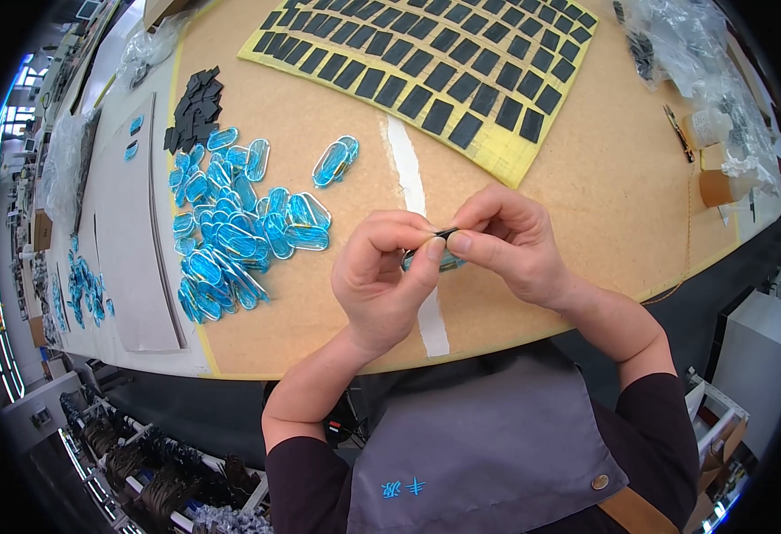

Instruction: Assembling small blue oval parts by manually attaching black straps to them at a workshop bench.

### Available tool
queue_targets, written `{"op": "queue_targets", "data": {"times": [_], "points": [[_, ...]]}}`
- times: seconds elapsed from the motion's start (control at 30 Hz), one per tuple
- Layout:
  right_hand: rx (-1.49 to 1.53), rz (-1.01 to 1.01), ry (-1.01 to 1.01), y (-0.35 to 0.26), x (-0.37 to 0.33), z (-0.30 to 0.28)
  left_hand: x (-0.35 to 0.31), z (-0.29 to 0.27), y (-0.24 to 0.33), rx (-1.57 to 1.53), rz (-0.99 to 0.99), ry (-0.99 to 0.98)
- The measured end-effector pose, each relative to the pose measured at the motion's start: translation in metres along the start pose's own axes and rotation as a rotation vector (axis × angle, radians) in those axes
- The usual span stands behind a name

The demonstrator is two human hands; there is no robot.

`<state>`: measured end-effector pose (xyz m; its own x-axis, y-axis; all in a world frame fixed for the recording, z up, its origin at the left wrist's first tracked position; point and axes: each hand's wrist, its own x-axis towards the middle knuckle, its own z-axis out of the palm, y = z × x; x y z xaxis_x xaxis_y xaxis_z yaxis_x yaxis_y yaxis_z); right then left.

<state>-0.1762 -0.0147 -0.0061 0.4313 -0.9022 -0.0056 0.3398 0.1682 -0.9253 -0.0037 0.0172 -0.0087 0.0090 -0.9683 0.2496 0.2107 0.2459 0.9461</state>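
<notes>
Over the table's near part, my left hand (378,278) and my right hand (517,247) meet, thumbs and forefingers pinching a small dark piece (445,233) between them. Just below it, partly hidden by the fingers, is a blue oval piece (449,262); whether the two are joined I cannot tell. To the left lies a heap of blue ovals with white rims (239,240), and one or two similar ovals (335,162) lie apart from it. Behind the heap is a pile of black rectangular pieces (198,109).
A yellow board (488,160) at the back carries rows of black rectangles. At right stand a brown tape roll (716,188), tweezers-like tool (679,133) and clear plastic bags (688,40). A grey board (141,240) lies at left. The table's rim curves before my apron.
</notes>
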Motion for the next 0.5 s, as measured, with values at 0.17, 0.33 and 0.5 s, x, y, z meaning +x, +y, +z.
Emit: {"op": "queue_targets", "data": {"times": [0.17,0.33,0.5], "points": [[-0.009,-0.033,0.007,0.0013,-0.0009,0.0018,-0.0003,0.0009,-0.0004,0.014,0.027,0.002],[0.011,-0.043,0.009,0.0028,-0.0016,0.002,-0.0003,0.0018,0.0007,0.046,0.048,-0.012],[0.024,0.017,0.01,0.0002,0.0007,0.0031,0.0,0.0006,-0.0005,0.073,0.064,-0.008]]}}
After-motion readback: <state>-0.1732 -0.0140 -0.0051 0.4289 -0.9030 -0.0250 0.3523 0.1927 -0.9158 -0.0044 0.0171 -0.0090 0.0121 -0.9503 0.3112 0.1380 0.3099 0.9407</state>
